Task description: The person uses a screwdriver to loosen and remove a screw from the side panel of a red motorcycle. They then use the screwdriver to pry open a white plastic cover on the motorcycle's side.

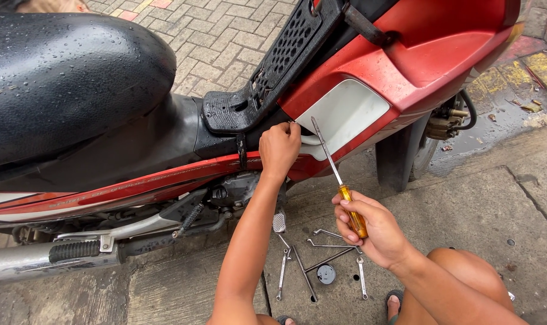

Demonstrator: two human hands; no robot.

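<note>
**Motorcycle side panel: hands and screwdriver at the fairing**

Wet paving makes up the setting: grey brick pavers (pixel 225 36) behind the machine and concrete slabs (pixel 478 204) in front, with a puddle at the upper right.

A red and black motorcycle (pixel 430 54) stands across the view, beaded with water. Its black seat (pixel 69 78) fills the upper left. A black perforated footboard panel (pixel 273 66) slopes down to the middle. Below it sits a white fairing inset (pixel 346 111) within the red bodywork. A chrome exhaust pipe (pixel 21 262) runs along the lower left, with a rubber-covered footpeg (pixel 75 250) above it.

The left hand (pixel 279 147) is raised to the seam where the black panel meets the red and white fairing, fingers curled in against the edge; whether it pinches anything cannot be told.

The right hand (pixel 376 232) is closed around the amber handle of a long screwdriver (pixel 336 174), well clear of the bodywork. The shaft slants up and left, its tip just beside the left hand at the white inset.

On the concrete between the forearms lie several spanners (pixel 282 274), bent hex keys (pixel 327 244) and a small round black cap (pixel 326 274), close together.
</note>
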